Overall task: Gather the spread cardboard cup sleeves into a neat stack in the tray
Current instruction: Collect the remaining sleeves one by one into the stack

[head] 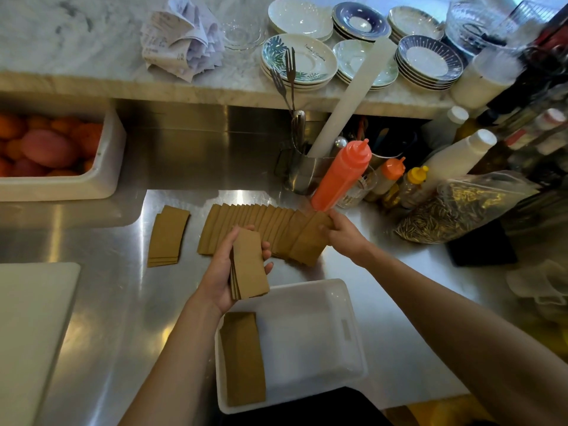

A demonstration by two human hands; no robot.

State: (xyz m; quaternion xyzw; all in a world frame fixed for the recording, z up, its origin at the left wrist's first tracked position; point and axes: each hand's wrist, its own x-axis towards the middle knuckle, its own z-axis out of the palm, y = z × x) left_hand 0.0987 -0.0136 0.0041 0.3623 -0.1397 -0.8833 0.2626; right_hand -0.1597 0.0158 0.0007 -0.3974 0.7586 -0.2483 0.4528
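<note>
Nearest us sits the white tray (347,321) at the counter's front edge, with a flat stack of sleeves (242,358) lying along its left wall. Far to our left, a pale cutting board (30,327) rests on the steel counter (123,287), and behind it a white tub (107,155) holds orange and reddish fruit. Moving right, a small pile of sleeves (167,238) lies on the steel, apart from the others.

Our left hand (221,272) hovers just above the tray's far left corner, palm turned inward, with fingers and thumb wrapped round a bundle of sleeves (249,265) held on edge. Behind it a fanned row of sleeves (261,229) stretches across the counter, each piece overlapping the next.

At the row's right end our right hand (341,232) reaches in, its fingers curled over the top edge of the end sleeve (310,241), grasping it. Just beyond that hand stands an orange squeeze bottle (341,176), leaning, and further right lies a clear bag of seeds (461,207).
</note>
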